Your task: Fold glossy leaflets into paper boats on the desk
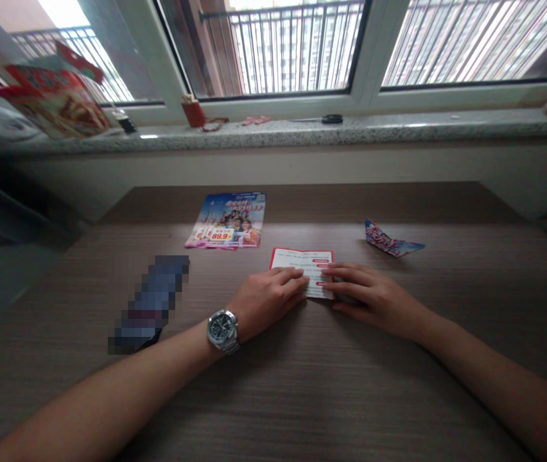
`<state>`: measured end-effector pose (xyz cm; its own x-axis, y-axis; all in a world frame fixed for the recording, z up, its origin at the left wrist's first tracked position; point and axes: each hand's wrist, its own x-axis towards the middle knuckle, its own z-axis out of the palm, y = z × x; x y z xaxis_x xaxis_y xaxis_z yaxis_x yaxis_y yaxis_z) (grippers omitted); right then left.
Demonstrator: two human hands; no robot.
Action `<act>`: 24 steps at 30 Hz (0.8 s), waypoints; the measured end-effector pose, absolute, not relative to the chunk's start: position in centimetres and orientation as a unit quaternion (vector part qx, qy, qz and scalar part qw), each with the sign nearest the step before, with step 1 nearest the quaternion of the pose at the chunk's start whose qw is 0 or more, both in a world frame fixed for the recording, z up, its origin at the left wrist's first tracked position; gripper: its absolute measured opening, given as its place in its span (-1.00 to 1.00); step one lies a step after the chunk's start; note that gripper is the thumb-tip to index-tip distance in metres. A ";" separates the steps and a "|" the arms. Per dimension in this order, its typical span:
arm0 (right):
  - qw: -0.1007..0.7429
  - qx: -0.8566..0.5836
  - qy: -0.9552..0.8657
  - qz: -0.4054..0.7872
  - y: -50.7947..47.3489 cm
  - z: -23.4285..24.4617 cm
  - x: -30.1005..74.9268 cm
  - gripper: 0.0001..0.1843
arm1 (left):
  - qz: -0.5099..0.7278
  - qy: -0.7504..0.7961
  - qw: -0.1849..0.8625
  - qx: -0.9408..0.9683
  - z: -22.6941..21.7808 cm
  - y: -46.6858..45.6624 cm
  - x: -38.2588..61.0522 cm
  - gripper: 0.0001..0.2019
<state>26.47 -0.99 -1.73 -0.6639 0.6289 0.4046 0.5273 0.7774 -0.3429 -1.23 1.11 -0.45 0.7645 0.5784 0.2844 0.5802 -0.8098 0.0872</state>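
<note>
On the table (pixel 273 410), flyers (pixel 230 221) lie behind the phone (pixel 152 301), the leaflet (pixel 302 260) right of both.

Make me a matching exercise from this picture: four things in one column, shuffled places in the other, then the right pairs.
1. white sheet
2. flyer stack
3. creased paper
4. wristwatch

A. beyond the right hand, bent
B. on the left arm
C. touched by the left hand and right hand
D. beyond and left of the white sheet

Pairs: 1-C; 2-D; 3-A; 4-B
</note>
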 end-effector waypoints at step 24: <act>0.298 -0.391 -0.858 0.148 -1.1 -1.6 26.4 -0.85 | -0.133 -0.141 -0.067 -0.979 -0.3 0.4 -0.7 -0.57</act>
